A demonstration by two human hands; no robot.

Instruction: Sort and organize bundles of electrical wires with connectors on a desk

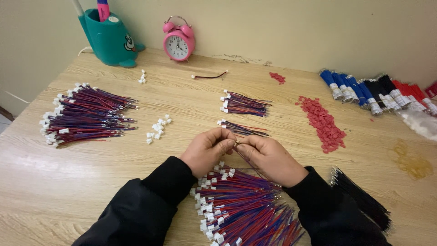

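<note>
Left hand [207,149]: I see it pinched shut on a thin wire lead [243,155], fingertips meeting the right's.
Right hand [268,157]: closed on the same lead, just beside the left.
Wire lead: held above the table [68,182], over the near heap of red-and-blue connector leads [246,209].
Around: a small bundle [241,129] just beyond my fingers, red caps [323,123] to the right, loose white connectors [157,130] to the left.

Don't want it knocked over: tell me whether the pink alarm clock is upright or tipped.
Upright: the pink alarm clock stands on its feet, bells on top, face outward.
</note>
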